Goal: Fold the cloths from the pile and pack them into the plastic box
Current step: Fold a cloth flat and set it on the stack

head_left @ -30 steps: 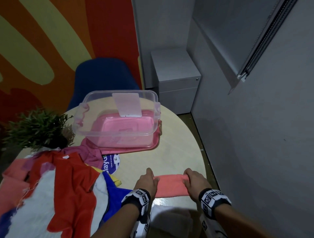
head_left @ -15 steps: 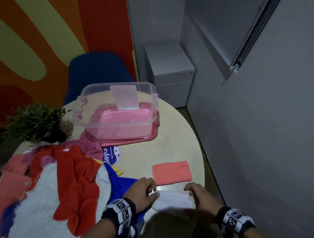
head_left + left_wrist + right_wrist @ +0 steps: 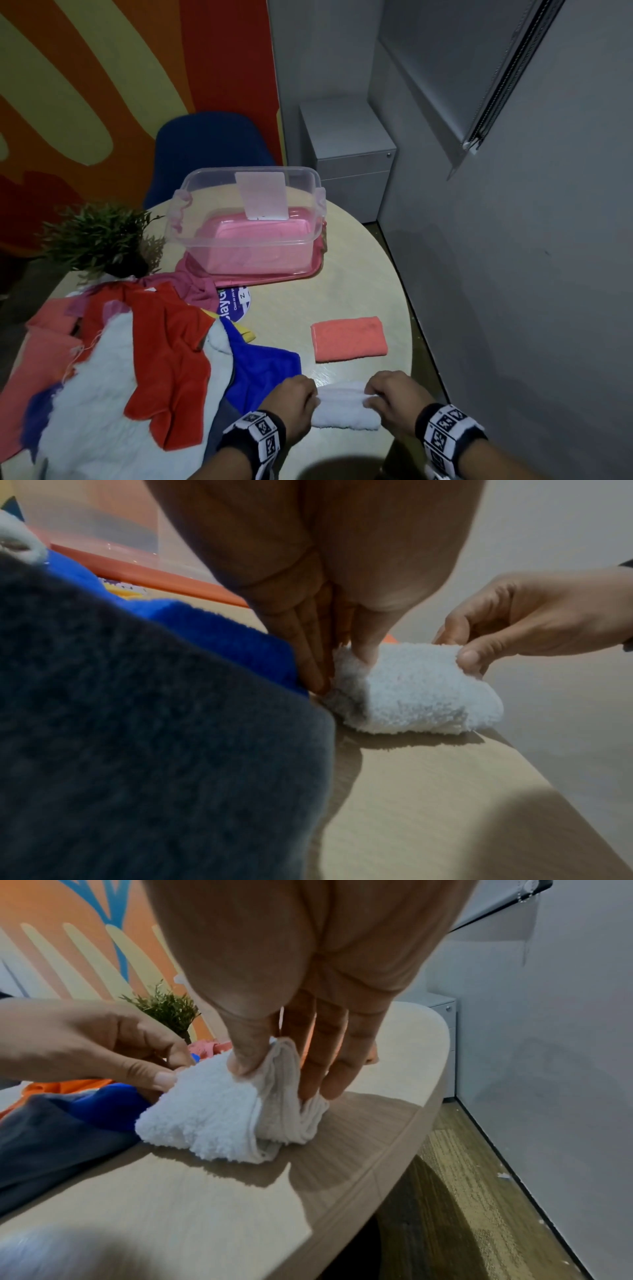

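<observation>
Cloths are the matter here, and the nearest one, a white fluffy cloth [image 3: 346, 409], lies folded into a small thick bundle at the near edge of the bench [image 3: 356, 274], caught between both hands. On its left end the left hand [image 3: 294, 399] has its thumb pressed on top and its fingers [image 3: 313, 658] reaching down the side, pinching that end; on the other end the right hand [image 3: 394, 394] pinches the stacked layers between thumb and fingers [image 3: 322, 1066], with the remaining fingertips pointing down to the bench top. Neither hand is spread open; both are closed lightly on the bundle. Just beyond it, apart from the hands, a coral cloth [image 3: 349, 339] lies flat and neatly folded on the bench, seemingly waiting to be packed. To the left sprawls the pile [image 3: 130, 359] of unfolded cloths in red, white, blue and pink, large and untidy, so most of the folding looks to be left. Farther back stands the plastic box [image 3: 250, 219], clear-walled and open, on a pink tray or lid; something pink shows through it, but whether that is a packed cloth or only the tray beneath cannot be told. A small green plant [image 3: 99, 236] sits left of the box, and a blue chair [image 3: 212, 147] stands behind the bench.
</observation>
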`<state>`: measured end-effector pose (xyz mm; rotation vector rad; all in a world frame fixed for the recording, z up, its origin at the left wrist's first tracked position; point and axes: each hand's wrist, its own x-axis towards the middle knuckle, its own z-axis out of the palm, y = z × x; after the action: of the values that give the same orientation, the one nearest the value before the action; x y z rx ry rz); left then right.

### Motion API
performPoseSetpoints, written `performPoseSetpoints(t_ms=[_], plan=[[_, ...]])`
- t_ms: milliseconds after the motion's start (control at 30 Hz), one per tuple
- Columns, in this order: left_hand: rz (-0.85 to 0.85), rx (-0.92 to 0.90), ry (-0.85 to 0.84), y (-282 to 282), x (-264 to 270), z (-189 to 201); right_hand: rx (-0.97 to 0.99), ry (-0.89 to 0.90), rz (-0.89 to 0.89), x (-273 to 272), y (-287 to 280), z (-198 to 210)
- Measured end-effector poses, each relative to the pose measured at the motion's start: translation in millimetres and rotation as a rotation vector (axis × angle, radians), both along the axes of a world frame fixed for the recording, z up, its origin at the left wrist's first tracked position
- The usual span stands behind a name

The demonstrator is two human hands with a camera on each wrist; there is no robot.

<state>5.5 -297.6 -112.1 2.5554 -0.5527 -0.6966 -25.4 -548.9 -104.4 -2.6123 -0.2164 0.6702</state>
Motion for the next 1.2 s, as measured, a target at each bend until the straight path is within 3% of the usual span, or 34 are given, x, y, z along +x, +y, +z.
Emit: performPoseSetpoints(t_ms=[200, 333, 500, 600, 700, 900, 1033, 1200], plan=[[0.02, 0.046, -0.015, -3.1, -1.8, -3.2, -0.015, -0.068, -0.004, 3.0, 7.3, -8.6], [0.071, 0.0, 0.016, -4.5, 0.4, -4.6, -0.027, -0.078, -0.114, 12.6, 12.6, -12.9], [0.068, 0.122, -0.025, -14.3, 5.4, -10.6, 0.066, -0.068, -0.16, 14.8, 13.9, -19.7], [0.068, 0.139, -0.049, -16.4, 6.4, -12.7, 0.117, -0.005, -0.103, 7.2, 7.6, -23.7], [0.091, 0.123, -0.036, -15.4, 5.1, -13.9, 0.044, 0.022, -0.038, 3.5, 3.5, -25.0], [-0.07, 0.072, 0.032, -15.2, -2.8, -13.3, 0.031, 0.052, -0.067, 11.6, 11.0, -15.3], [0.043, -0.146, 0.106, -14.4, 4.8, 0.4, 0.211, 0.057, -0.133, 31.0, -2.6, 9.3], [0.229, -0.305, -0.019, -30.2, 57.5, 27.4, 0.525, -0.049, -0.484, 65.0, -17.6, 36.6]])
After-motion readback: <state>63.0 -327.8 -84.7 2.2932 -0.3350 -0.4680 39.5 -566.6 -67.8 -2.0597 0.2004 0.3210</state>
